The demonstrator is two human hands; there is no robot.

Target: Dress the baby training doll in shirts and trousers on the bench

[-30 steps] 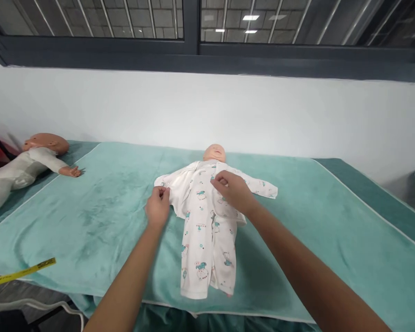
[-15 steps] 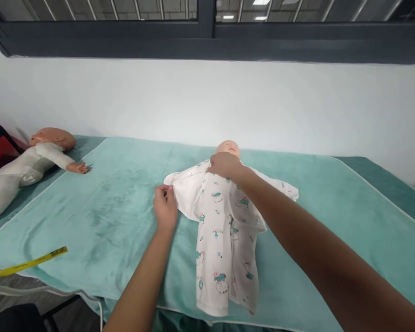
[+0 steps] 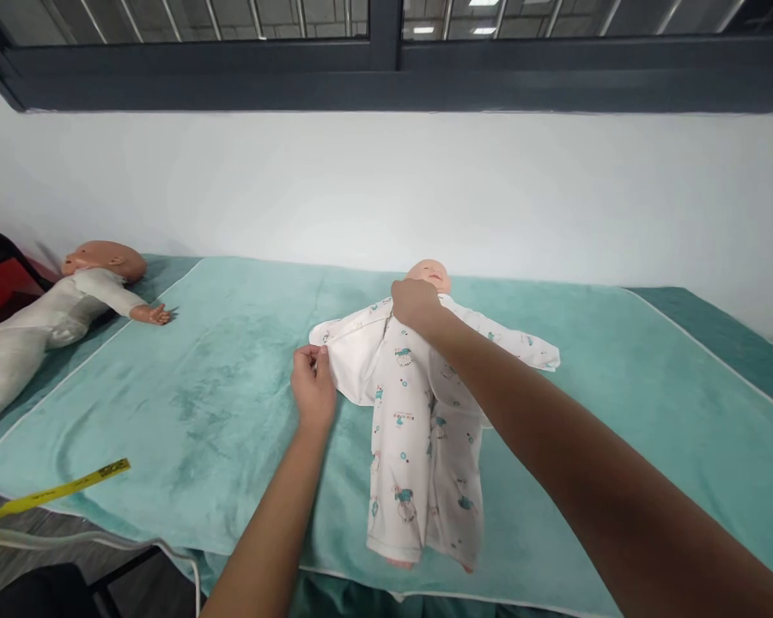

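A baby doll lies on its back on a green blanket, its head toward the wall. It is dressed in a white printed baby shirt and matching baby pants; the feet just show below the hems. The shirt's plain white inner side is turned out on the left. My left hand is closed, pinching the edge of that turned-out part beside the left sleeve. At the neckline, just below the doll's chin, my right hand is closed on the shirt; its fingertips are hidden. My right forearm covers part of the chest.
Another baby doll in a white bodysuit lies at the far left beside a red and black bag. The green blanket covers the table against a white wall. A yellow strap and a pale cable hang at the lower left.
My right hand has shifted slightly up at the neckline, and the shirt's right side now lies flatter over the chest. The left hand keeps its pinch; the view has shifted slightly.
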